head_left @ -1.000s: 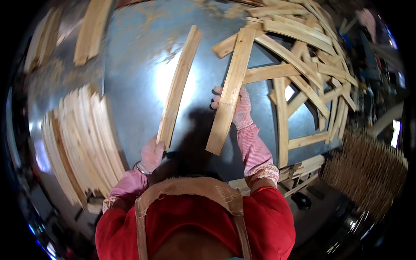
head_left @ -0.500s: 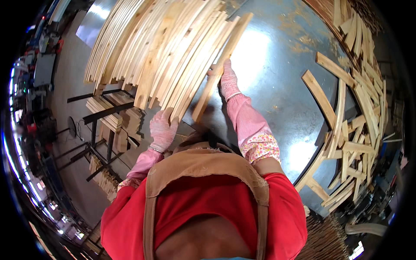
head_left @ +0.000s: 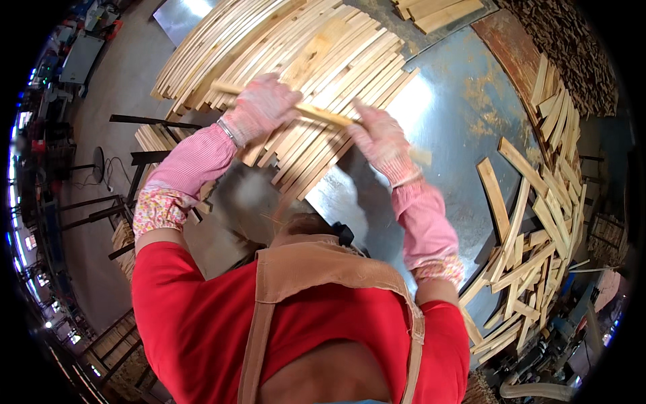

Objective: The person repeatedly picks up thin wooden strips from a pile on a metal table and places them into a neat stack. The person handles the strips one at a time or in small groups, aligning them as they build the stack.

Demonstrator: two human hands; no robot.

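Note:
A pale wooden strip (head_left: 321,114) is held crosswise above a row of wooden strips (head_left: 342,64) lying side by side on the metal table. My left hand (head_left: 264,106), in a pinkish knit glove, is closed round it near its left end. My right hand (head_left: 382,138), gloved alike, grips it farther right, with the thumb in front. Motion smears the strip's right end. The row below is tightly packed, its near ends uneven.
On the right of the metal table (head_left: 444,101) lies a jumbled heap of curved wooden pieces (head_left: 531,269). More boards (head_left: 444,12) lie at the far edge. Black metal bars (head_left: 151,121) with stacked wood stand at the left. A fan-like round object (head_left: 99,165) stands on the floor.
Both hands have come up with a strip, now turned crosswise above the row. My left hand has left the row's near ends and moved forward. The view has shifted.

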